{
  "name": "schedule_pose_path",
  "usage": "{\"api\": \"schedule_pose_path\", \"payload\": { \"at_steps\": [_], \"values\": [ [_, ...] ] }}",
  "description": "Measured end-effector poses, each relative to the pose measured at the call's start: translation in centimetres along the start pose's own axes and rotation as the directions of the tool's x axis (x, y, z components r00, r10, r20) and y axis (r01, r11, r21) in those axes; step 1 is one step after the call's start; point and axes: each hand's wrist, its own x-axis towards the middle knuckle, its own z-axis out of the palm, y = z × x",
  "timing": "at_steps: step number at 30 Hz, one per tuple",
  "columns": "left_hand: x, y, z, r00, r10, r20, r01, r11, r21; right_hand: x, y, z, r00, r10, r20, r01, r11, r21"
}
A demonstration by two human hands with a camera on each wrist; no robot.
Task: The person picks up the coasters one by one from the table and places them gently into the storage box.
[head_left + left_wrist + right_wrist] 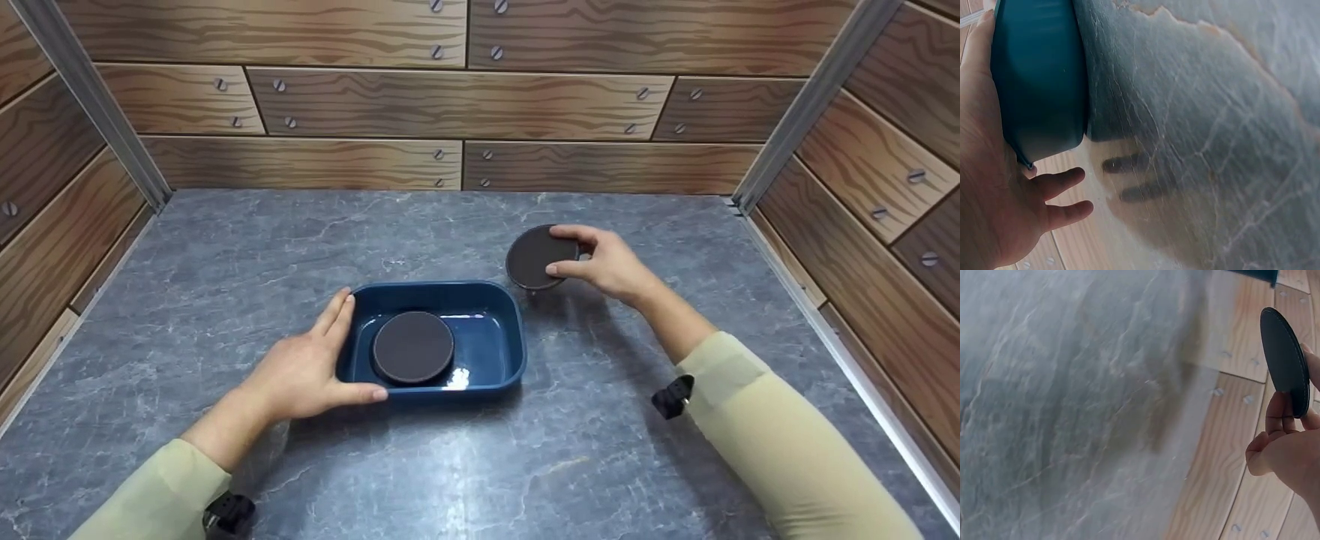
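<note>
A blue rectangular dish (486, 352) sits on the table, with a round dark coaster (413, 347) lying flat in its left half. At the dish's left end, my left hand (304, 375) holds it, the thumb on the front rim and fingertips at the back left corner. Two other fingers (1061, 183) stick out free below the dish in the left wrist view. My right hand (611, 262) pinches a second round coaster (536, 259) by its right edge, thumb over the upper face. That coaster is tilted and raised behind the dish's back right corner; its stitched rim shows in the right wrist view.
The grey marbled table (600, 465) is bounded by wood-patterned panels (465, 105) at the back and both sides. Metal posts (810, 112) stand at the back corners. A dark strap device (673, 397) is on the right sleeve, another (229, 513) on the left.
</note>
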Motion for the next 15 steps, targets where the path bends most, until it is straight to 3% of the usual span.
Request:
{"api": "schedule_pose_path", "payload": {
  "at_steps": [15],
  "values": [
    [0.0, 0.0, 0.0, 1.000, 0.001, -0.001, -0.001, 1.000, 0.009, -1.7, -3.8, 2.8, 0.986, -0.160, 0.042, 0.157, 0.985, 0.064]
  ]
}}
